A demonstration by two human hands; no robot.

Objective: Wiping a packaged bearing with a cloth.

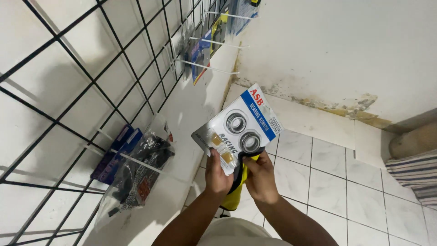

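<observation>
My left hand [215, 173] grips the lower edge of a flat blister card [241, 125] that holds two round metal bearings under clear plastic, with a blue stripe along one side. The card tilts up to the right in front of me. My right hand [260, 175] is closed on a yellow cloth with a black edge [236, 193], pressed against the card's lower right corner. Both forearms reach up from the bottom of the view.
A black wire grid panel [91, 82] covers the white wall at left, with white hooks [200, 66] carrying packaged parts. A clear bag of dark parts [139, 171] and purple boxes [116, 152] hang low. White floor tiles [327, 182] lie right; a striped fabric [416, 173] is at the edge.
</observation>
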